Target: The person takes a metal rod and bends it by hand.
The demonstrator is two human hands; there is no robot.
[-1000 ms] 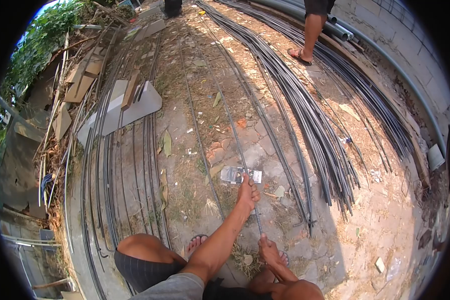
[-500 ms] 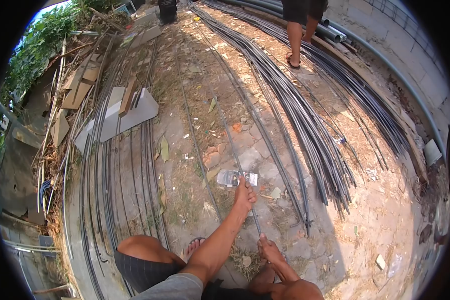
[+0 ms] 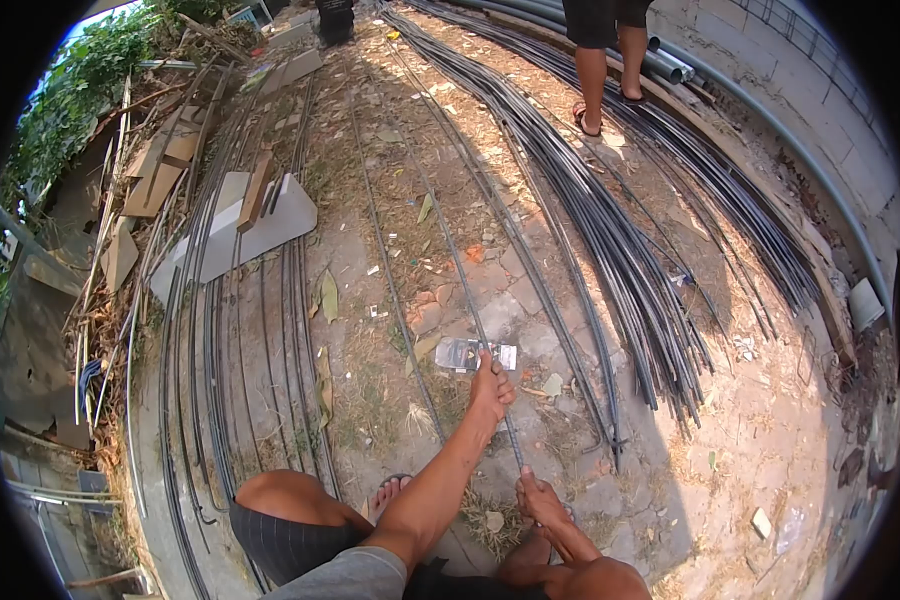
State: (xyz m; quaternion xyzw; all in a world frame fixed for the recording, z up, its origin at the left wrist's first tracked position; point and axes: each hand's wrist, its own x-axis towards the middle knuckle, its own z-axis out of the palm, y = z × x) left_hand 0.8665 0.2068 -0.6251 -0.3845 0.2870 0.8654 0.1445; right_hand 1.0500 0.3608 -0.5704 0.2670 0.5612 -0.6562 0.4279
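A long thin metal rod runs from the far ground toward me, and both my hands are on it. My left hand is closed round the rod above a flattened clear plastic package on the ground. Closer to my body, my right hand is closed on the rod near its end. Other rods lie on both sides of the one I hold. Two of my toes and part of a sandal show beside my left forearm.
A thick bundle of rods lies to the right, with another bundle beyond it. A person's legs are at the top right. Boards and more rods lie at the left. A wall borders the right.
The person at the top right has moved left, and both their feet now show. My hands keep their grip on the rod, with hardly any movement.
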